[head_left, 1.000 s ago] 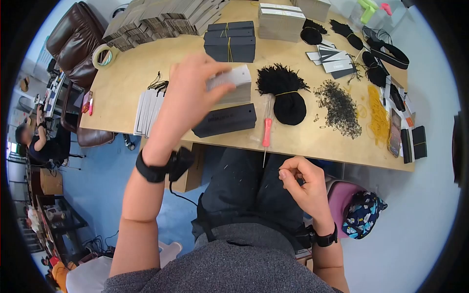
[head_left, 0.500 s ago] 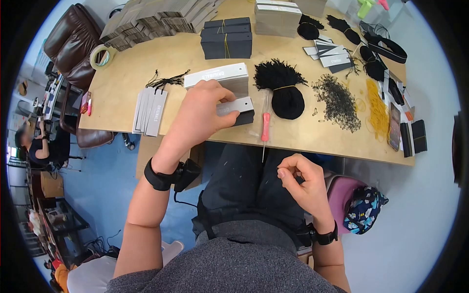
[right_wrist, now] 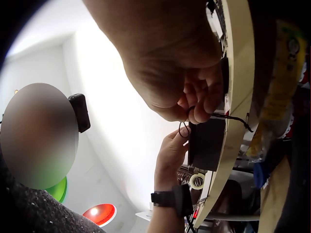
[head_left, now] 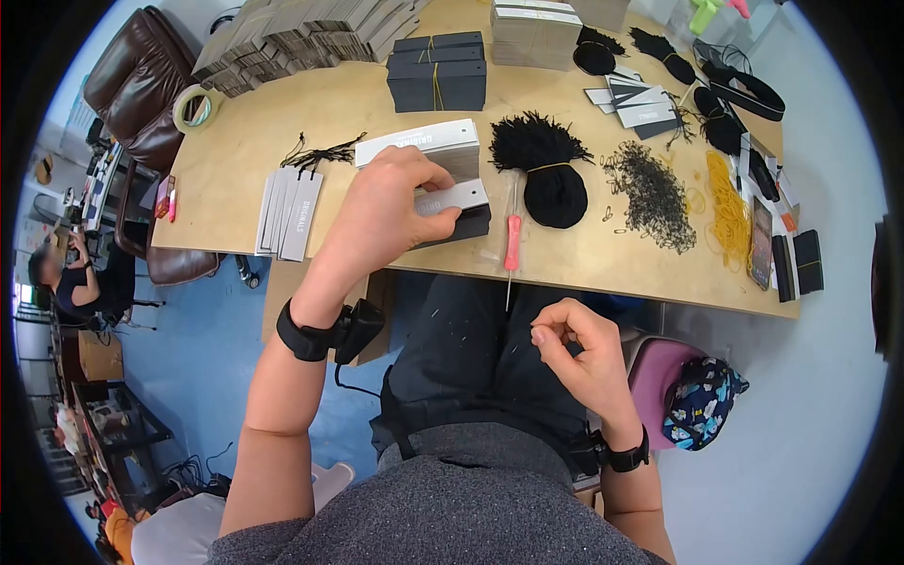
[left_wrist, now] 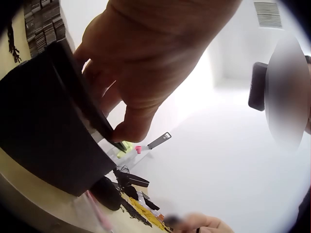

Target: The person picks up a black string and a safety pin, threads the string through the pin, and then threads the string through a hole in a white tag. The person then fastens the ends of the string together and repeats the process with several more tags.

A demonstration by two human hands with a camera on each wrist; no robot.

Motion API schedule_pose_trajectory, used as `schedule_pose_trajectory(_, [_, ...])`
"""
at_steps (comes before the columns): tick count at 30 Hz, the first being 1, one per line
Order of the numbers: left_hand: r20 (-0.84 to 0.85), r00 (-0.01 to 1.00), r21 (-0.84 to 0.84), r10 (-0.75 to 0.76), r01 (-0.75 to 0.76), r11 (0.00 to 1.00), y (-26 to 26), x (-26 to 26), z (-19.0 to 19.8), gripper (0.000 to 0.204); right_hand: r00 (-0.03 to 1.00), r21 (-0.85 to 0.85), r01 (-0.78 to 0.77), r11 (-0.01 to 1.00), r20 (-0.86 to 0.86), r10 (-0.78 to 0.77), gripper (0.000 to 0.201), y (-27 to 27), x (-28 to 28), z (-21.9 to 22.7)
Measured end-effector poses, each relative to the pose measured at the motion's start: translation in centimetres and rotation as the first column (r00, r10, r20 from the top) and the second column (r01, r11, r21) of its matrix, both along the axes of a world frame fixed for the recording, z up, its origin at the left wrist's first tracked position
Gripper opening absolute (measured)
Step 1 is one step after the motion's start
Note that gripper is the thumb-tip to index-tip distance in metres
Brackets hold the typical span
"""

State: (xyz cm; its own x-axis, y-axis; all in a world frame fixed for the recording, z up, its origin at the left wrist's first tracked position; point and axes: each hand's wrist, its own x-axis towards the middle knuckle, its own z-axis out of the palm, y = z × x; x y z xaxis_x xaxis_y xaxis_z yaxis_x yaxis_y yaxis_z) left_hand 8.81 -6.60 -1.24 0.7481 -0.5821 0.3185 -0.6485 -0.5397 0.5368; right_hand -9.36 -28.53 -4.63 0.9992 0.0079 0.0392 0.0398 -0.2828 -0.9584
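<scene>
My left hand (head_left: 381, 212) holds a grey printed tag (head_left: 461, 197) by its long edges, thumb on the near side, over a dark tag stack (head_left: 474, 227). Seen from the left wrist, the thumb of this hand (left_wrist: 146, 53) lies along the top edge of the dark stack (left_wrist: 48, 126). A stack of pale tags (head_left: 452, 139) stands just behind. My right hand (head_left: 589, 363) is above my lap; in the right wrist view this hand (right_wrist: 170, 73) pinches a thin black cord (right_wrist: 226, 116) with a small loop.
Finished-looking corded tags (head_left: 297, 212) lie left. A red-handled tool (head_left: 512, 243), a black cord bundle (head_left: 556, 196), dark pins (head_left: 650, 202) and yellow bands (head_left: 727, 217) lie right. Banded dark stacks (head_left: 438, 85) stand behind; the table edge (head_left: 603, 297) is near my lap.
My left hand has come down and nearer from over the pale stack. A grey tag now shows in it above the dark stack. My right hand has barely moved.
</scene>
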Motion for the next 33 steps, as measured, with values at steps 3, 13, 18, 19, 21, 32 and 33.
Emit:
schedule_pose_trajectory(3, [0.158,0.987,-0.019,0.029,-0.027,0.999,-0.3,-1.6,2.0,0.029,1.000,-0.001,0.016,1.000,-0.001,-0.016,0.006,0.0,0.0,0.1])
schedule_pose_trajectory(13, [-0.139,0.984,-0.175,-0.113,0.088,0.981,-0.5,-10.0,-5.6,0.037,0.988,0.063,0.154,0.986,-0.019,-0.153,0.004,-1.6,-0.5,0.0])
schedule_pose_trajectory(18, [-0.227,0.970,-0.281,-0.084,0.018,0.960,-0.9,-10.8,-7.5,0.033,0.993,0.056,0.111,0.992,-0.039,-0.109,0.004,-1.1,-0.7,-0.4])
schedule_pose_trajectory(19, [-0.284,0.956,-0.287,-0.073,-0.012,0.958,-1.1,-10.7,-7.9,0.030,0.994,0.057,0.108,0.993,-0.040,-0.105,0.004,-0.8,-0.7,-0.6])
schedule_pose_trajectory(21, [-0.339,0.938,-0.293,-0.068,-0.037,0.955,-1.4,-10.5,-8.0,0.028,0.996,0.099,0.076,0.992,-0.049,-0.072,0.005,-0.3,-0.8,-0.9])
schedule_pose_trajectory(32, [-0.777,0.622,-0.227,-0.098,-0.131,0.965,-1.9,-8.8,-8.4,0.024,0.991,0.090,0.094,0.991,-0.099,-0.086,0.006,1.2,-0.7,-2.3])
schedule_pose_trajectory(33, [-0.777,0.622,-0.227,-0.098,-0.132,0.965,-2.0,-8.7,-8.4,0.024,0.991,0.089,0.095,0.992,-0.100,-0.086,0.006,1.4,-0.6,-2.5])
